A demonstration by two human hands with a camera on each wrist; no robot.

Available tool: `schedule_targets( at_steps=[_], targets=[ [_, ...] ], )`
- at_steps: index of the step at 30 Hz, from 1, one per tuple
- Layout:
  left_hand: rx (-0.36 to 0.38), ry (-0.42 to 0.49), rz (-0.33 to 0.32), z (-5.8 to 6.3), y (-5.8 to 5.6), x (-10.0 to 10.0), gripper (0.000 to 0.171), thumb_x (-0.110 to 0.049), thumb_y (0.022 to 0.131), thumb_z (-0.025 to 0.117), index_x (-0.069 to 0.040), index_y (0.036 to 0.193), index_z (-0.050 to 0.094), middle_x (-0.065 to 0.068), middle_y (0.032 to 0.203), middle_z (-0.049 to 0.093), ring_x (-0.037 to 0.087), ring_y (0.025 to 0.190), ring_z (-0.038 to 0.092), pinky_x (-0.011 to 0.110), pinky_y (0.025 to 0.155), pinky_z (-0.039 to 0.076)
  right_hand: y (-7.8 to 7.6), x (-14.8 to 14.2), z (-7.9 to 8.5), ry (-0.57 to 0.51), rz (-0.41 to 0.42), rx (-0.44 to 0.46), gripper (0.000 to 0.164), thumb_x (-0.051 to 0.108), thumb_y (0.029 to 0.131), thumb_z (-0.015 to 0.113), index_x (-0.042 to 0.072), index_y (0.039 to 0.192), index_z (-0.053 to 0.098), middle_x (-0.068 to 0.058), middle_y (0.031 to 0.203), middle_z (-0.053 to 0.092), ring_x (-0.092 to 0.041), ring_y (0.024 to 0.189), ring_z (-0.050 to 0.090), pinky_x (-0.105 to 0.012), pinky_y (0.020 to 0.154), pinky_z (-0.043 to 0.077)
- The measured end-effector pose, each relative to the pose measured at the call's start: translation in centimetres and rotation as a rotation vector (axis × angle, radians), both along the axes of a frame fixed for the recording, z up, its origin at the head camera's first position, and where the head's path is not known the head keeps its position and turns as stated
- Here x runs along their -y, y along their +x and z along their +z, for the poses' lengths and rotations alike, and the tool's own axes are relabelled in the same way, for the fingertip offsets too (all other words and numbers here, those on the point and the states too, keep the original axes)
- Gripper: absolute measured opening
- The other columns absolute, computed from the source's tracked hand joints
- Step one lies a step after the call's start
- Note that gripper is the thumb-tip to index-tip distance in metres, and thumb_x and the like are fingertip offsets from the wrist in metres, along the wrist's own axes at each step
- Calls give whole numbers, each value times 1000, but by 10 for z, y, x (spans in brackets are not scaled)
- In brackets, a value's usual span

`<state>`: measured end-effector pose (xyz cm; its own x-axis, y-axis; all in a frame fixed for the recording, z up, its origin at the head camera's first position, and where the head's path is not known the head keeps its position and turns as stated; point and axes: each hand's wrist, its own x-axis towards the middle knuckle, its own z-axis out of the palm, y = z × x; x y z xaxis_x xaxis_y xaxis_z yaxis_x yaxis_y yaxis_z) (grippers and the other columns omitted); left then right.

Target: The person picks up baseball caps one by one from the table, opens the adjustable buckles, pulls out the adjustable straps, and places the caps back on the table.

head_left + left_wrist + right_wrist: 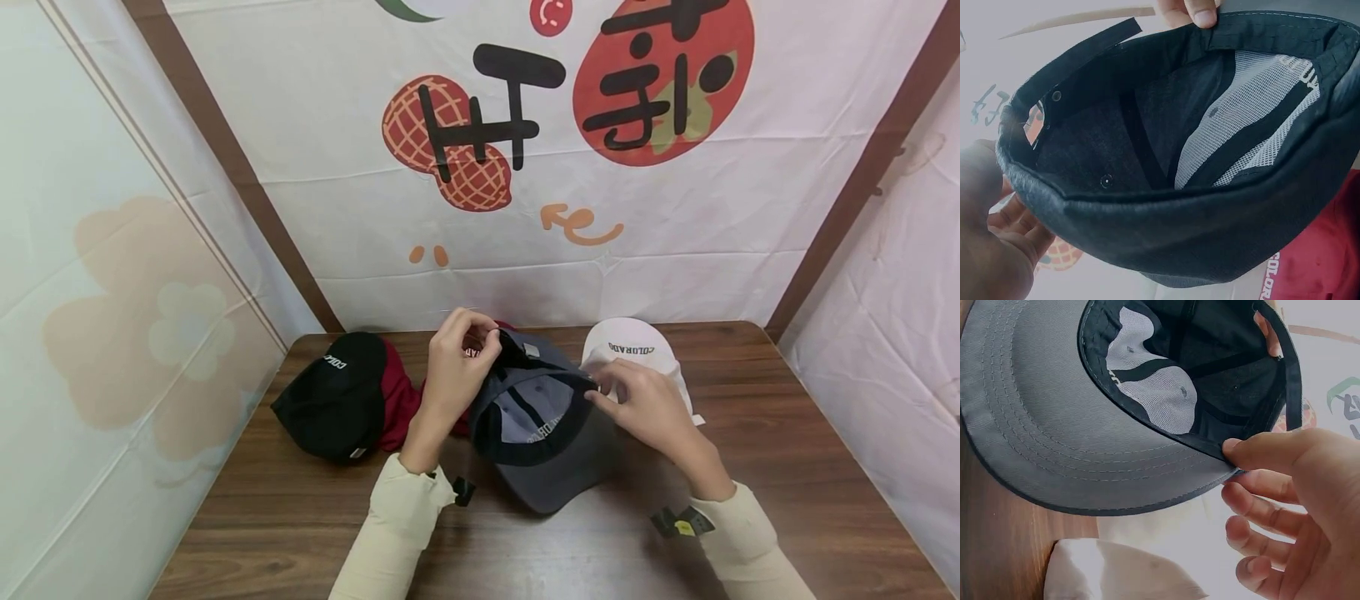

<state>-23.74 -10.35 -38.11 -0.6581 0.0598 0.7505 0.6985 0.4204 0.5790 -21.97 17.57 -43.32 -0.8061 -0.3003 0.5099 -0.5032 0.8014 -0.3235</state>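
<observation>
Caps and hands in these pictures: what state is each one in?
Grey cap: held tilted, inside showing
Its strap: free end sticking out
Left hand: holding the cap's edge
Right hand: pinching the rim
Black cap: resting on the table
Red cap: partly hidden
White cap: resting on the table

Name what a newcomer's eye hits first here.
First, the dark gray cap, its inside showing, held by the left hand and right hand at mid-table. Next, the big peanut print with black strokes on the white cloth behind the table. Then the white cap marked COLORADO, behind the right hand.
</observation>
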Motion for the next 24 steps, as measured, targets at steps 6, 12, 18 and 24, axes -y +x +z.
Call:
schedule_targets(
  at_steps=[6,12,18,24],
  targets=[
    [5,-2,2,0,1,0,4,-9,90,63,-9,92,66,2,88,59,10,75,59,26,64,53,1,0,3,5,8,48,12,35,82,77,30,81,66,17,69,57,-1,61,48,-22,56,39],
    [-4,13,-7,2,2,-2,4,-10,90,63,-10,92,67,2,88,60,10,73,59,30,61,53,3,-1,6,14,15,118,12,37,82,77,29,82,68,17,69,58,0,60,48,-22,56,40],
    [-22,28,-8,4,3,-4,4,-9,91,64,-10,92,67,3,87,60,11,69,57,30,56,50,3,-1,9,18,52,147,10,35,83,76,29,82,68,18,70,60,1,60,50,-22,57,41],
    [-85,41,3,12,7,-6,5,-8,91,64,-10,93,68,5,88,60,12,70,58,32,56,48,1,-2,14,-51,66,71,9,31,84,77,27,82,69,16,68,61,2,59,53,-22,57,45]
  ],
)
